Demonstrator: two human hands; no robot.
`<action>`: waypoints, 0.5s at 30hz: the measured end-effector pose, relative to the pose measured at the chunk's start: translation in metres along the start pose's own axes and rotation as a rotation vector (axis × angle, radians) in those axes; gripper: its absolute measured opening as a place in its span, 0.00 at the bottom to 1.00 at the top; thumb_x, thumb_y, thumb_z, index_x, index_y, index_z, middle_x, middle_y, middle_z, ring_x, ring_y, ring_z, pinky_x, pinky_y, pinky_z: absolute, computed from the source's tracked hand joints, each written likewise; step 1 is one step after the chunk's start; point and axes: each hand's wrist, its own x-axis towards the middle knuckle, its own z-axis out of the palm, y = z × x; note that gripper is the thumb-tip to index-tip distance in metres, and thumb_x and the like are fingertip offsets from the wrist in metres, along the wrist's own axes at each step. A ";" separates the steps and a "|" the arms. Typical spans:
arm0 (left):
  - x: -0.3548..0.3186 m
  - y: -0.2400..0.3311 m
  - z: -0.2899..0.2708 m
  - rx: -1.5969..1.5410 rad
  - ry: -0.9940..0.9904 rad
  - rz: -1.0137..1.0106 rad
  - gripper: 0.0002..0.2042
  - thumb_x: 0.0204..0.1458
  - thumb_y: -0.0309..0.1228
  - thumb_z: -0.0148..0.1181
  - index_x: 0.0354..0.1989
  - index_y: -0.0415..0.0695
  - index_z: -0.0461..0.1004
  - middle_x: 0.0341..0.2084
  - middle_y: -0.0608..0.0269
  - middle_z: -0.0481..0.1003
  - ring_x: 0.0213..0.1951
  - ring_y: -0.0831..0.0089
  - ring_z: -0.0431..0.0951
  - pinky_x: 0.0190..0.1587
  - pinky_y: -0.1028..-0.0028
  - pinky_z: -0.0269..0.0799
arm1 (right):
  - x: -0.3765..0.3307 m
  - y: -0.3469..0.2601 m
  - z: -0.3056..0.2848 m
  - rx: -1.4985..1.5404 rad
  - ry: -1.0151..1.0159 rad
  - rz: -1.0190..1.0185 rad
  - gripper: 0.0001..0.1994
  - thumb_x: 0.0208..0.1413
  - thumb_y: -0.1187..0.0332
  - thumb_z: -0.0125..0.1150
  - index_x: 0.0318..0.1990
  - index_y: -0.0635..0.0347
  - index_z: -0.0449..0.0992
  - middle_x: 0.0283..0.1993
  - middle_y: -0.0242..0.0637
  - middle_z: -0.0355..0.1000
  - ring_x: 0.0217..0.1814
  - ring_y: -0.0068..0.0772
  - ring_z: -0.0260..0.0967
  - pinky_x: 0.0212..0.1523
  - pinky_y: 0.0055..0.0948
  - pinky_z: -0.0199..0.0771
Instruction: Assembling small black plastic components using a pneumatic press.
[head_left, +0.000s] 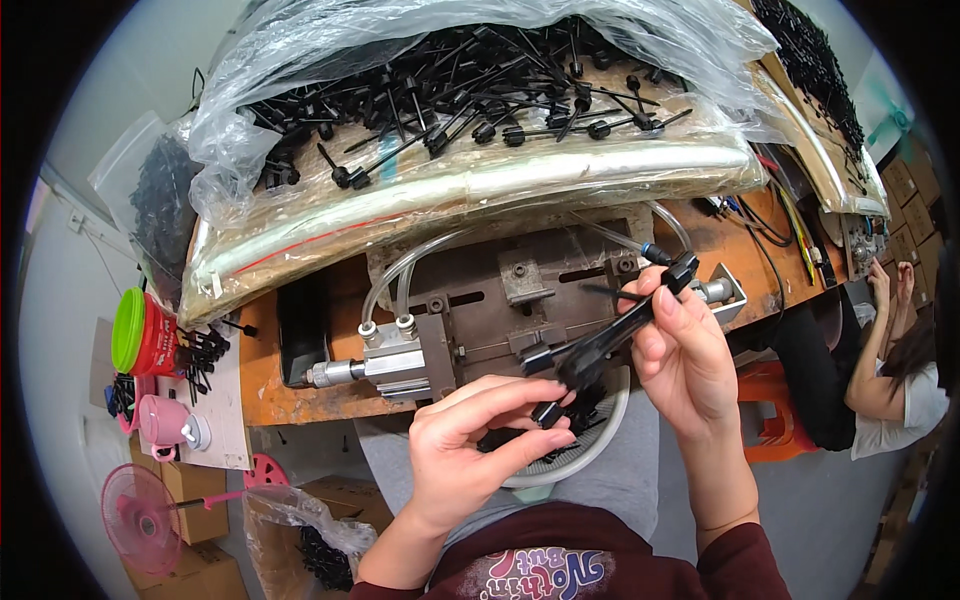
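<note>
My right hand [695, 370] is closed around several long black plastic stems [625, 325] with thicker heads, which slant down to the left over the front of the metal fixture. Lower and to the left, my left hand [465, 440] has its thumb and fingers pinched about a short black plastic part [547, 413]. The far ends of the bunch come close to the left fingertips; whether they touch is hard to see. Beneath both hands, a pale round basket [615, 432] rests at my lap with more black parts in it, partly hidden by my fingers.
A metal fixture [490, 275] with an air cylinder [410, 365] and clear hoses is on the wooden bench. Behind it, a plastic-lined tray [460, 190] holds a heap of black stems. Left are a red tub [160, 340] and pink fan [140, 515]; right, another person [900, 385] sits.
</note>
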 end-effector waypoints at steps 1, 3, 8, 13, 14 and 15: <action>-0.001 -0.002 -0.001 0.028 -0.004 0.033 0.18 0.38 0.12 0.67 0.41 0.29 0.76 0.36 0.49 0.75 0.38 0.63 0.81 0.38 0.72 0.81 | 0.001 -0.001 0.000 0.013 0.013 -0.012 0.09 0.62 0.69 0.54 0.46 0.63 0.70 0.38 0.37 0.72 0.28 0.19 0.70 0.28 0.19 0.75; -0.002 -0.006 -0.004 0.082 -0.013 0.101 0.18 0.36 0.12 0.69 0.40 0.31 0.77 0.36 0.51 0.75 0.39 0.64 0.80 0.37 0.73 0.81 | 0.004 -0.006 -0.002 0.032 0.021 -0.056 0.09 0.63 0.69 0.52 0.46 0.63 0.69 0.41 0.39 0.72 0.28 0.18 0.69 0.29 0.17 0.73; -0.005 -0.011 -0.003 0.466 0.016 0.267 0.18 0.36 0.16 0.71 0.40 0.36 0.79 0.39 0.52 0.75 0.37 0.68 0.80 0.37 0.75 0.80 | 0.024 -0.030 -0.001 -0.010 0.068 -0.231 0.10 0.63 0.69 0.52 0.48 0.65 0.70 0.40 0.38 0.72 0.30 0.17 0.69 0.31 0.15 0.75; -0.012 -0.036 0.002 0.932 0.011 0.381 0.15 0.36 0.22 0.70 0.36 0.38 0.79 0.48 0.53 0.76 0.33 0.66 0.80 0.37 0.73 0.76 | 0.020 -0.031 0.001 -0.047 0.073 -0.310 0.11 0.62 0.70 0.53 0.48 0.66 0.71 0.41 0.41 0.72 0.29 0.19 0.68 0.30 0.17 0.74; -0.012 -0.038 0.003 0.978 0.020 0.408 0.14 0.36 0.23 0.70 0.36 0.38 0.79 0.47 0.54 0.76 0.33 0.66 0.80 0.37 0.73 0.76 | 0.016 -0.027 0.000 -0.074 0.085 -0.313 0.11 0.62 0.70 0.53 0.48 0.66 0.70 0.41 0.41 0.72 0.29 0.19 0.68 0.29 0.18 0.74; -0.011 -0.041 0.005 1.025 0.029 0.435 0.14 0.36 0.24 0.69 0.35 0.39 0.79 0.46 0.54 0.77 0.32 0.66 0.80 0.37 0.73 0.75 | 0.011 -0.022 0.001 -0.108 0.122 -0.320 0.11 0.62 0.70 0.53 0.49 0.66 0.70 0.42 0.43 0.72 0.28 0.20 0.68 0.28 0.19 0.73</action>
